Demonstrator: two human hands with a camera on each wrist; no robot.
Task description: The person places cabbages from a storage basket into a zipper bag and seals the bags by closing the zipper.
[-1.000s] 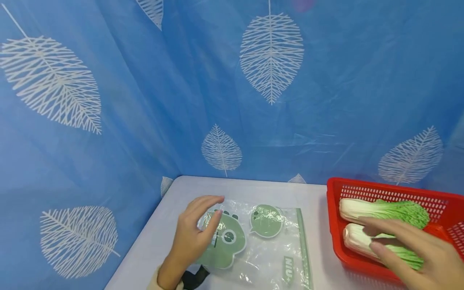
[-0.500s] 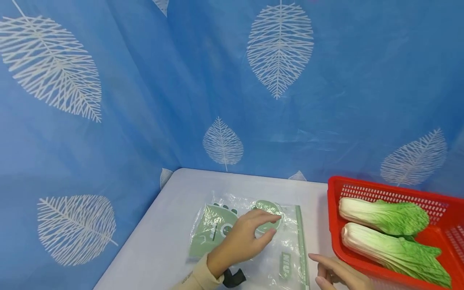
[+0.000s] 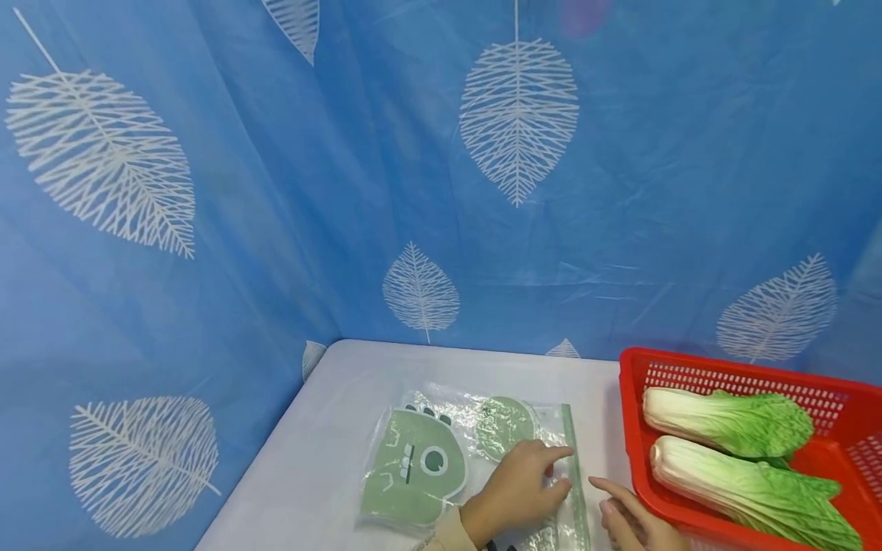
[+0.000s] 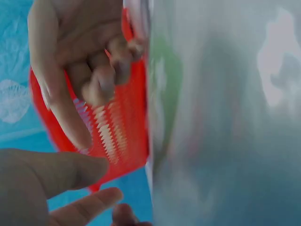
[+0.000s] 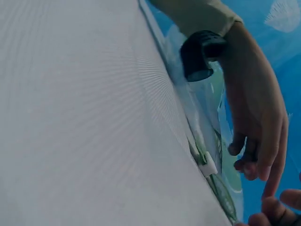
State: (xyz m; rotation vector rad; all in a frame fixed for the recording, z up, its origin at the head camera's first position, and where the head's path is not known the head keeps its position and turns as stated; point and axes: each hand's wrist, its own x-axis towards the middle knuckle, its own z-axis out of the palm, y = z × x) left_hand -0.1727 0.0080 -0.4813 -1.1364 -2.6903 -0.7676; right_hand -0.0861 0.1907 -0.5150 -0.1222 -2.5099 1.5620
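A clear zip bag (image 3: 416, 474) with green cartoon prints lies flat on the white table, its green zip strip (image 3: 577, 478) along the right side. My left hand (image 3: 520, 486) is over the bag's right part, thumb and forefinger apart and pointing at the strip, holding nothing. Just right of the strip is my right hand (image 3: 637, 520), forefinger stretched out and the other fingers bent, also holding nothing. The right wrist view shows a white slider (image 5: 208, 165) on the strip, below the fingertips of the left hand (image 5: 256, 108).
A red perforated basket (image 3: 628, 428) stands at the right, close to my right hand. Two Chinese cabbages, an upper one (image 3: 730, 421) and a lower one (image 3: 754, 490), lie in it. A blue leaf-patterned curtain (image 3: 331, 191) hangs behind and left of the table (image 3: 331, 428).
My left hand has moved right across the bag towards its zip strip. My right hand has come left from over the basket to beside the strip.
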